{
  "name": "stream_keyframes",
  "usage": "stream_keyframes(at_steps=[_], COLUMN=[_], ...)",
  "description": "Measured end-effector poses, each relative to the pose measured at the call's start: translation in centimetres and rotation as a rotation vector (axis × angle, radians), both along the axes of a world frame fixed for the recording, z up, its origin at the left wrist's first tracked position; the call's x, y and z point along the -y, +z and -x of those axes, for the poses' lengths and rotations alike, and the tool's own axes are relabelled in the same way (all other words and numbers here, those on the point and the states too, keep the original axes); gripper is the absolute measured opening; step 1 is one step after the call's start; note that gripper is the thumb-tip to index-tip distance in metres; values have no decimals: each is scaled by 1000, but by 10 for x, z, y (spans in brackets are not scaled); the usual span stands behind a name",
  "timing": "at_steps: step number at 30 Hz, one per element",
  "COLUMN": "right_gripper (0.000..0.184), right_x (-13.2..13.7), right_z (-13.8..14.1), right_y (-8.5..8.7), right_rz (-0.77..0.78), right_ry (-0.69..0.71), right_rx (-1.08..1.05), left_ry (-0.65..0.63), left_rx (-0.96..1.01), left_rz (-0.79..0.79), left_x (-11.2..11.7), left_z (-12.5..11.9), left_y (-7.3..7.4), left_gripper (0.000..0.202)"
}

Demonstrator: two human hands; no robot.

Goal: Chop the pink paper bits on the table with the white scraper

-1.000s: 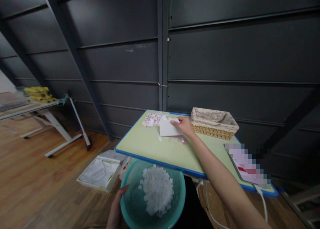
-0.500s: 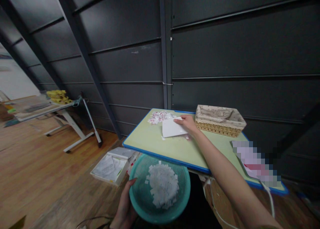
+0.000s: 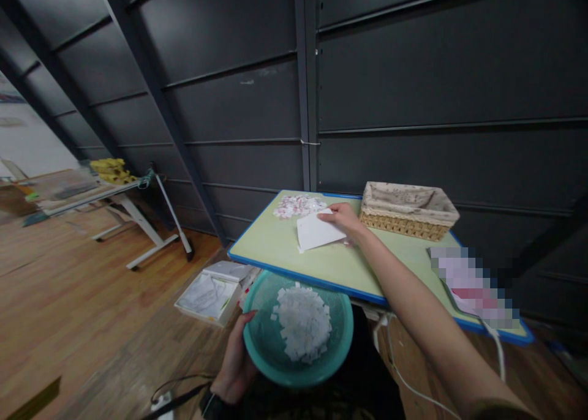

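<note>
My left hand [image 3: 239, 356] grips the left rim of a green plastic basin [image 3: 337, 362], thumb over the edge. A heap of small white paper pieces [image 3: 304, 323] lies inside it. The basin is below the table's front edge. Over the tabletop, my right hand [image 3: 343, 219] is closed on a white card [image 3: 319, 231], with the thumb on top. Behind the card lies a spread of small white and reddish paper pieces [image 3: 298, 206]. A few bits show by the card's lower edge; whatever is beneath it is hidden.
On the pale green table [image 3: 271, 248] with blue edging stand a cloth-lined wicker basket [image 3: 408, 215] and a blurred-out flat device [image 3: 473, 291] with a white cable. An open white box [image 3: 209, 297] is at lower left. Another table [image 3: 96, 196] stands further left.
The view has tilted down slightly, so everything sits a little higher. The card in my right hand has turned slightly and stays over nearly the same spot. My left hand keeps its hold.
</note>
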State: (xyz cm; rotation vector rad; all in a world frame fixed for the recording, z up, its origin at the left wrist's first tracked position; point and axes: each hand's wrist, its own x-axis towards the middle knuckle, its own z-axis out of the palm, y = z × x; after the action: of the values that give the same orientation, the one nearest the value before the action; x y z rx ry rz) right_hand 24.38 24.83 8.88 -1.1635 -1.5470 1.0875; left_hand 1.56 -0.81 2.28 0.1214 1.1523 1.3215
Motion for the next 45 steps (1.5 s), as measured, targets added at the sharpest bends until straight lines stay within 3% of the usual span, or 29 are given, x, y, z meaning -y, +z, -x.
stream_keyframes(at_steps=[10, 18, 22, 28, 35, 41, 45], right_gripper=[31, 30, 28, 31, 29, 29, 34], right_x=[8, 4, 14, 32, 22, 26, 23], right_z=[1, 4, 8, 15, 8, 10, 9], right_y=[8, 3, 5, 10, 11, 9, 8], right_rz=[16, 38, 119, 250, 211, 238, 207], right_ry=[9, 7, 140, 475, 258, 379, 290], right_rx=[-5, -43, -67, -88, -156, -89, -172], left_ry=[13, -10, -24, -41, -17, -4, 5], left_rx=[-16, -3, 11, 44, 58, 63, 61], left_rz=[-45, -32, -16, -15, -18, -37, -43], left_x=[1, 0, 0, -1, -1, -1, -1], left_z=[-4, -2, -1, 2, 1, 1, 1], left_y=[8, 3, 2, -3, -1, 0, 1], left_gripper=[11, 14, 16, 17, 14, 11, 13])
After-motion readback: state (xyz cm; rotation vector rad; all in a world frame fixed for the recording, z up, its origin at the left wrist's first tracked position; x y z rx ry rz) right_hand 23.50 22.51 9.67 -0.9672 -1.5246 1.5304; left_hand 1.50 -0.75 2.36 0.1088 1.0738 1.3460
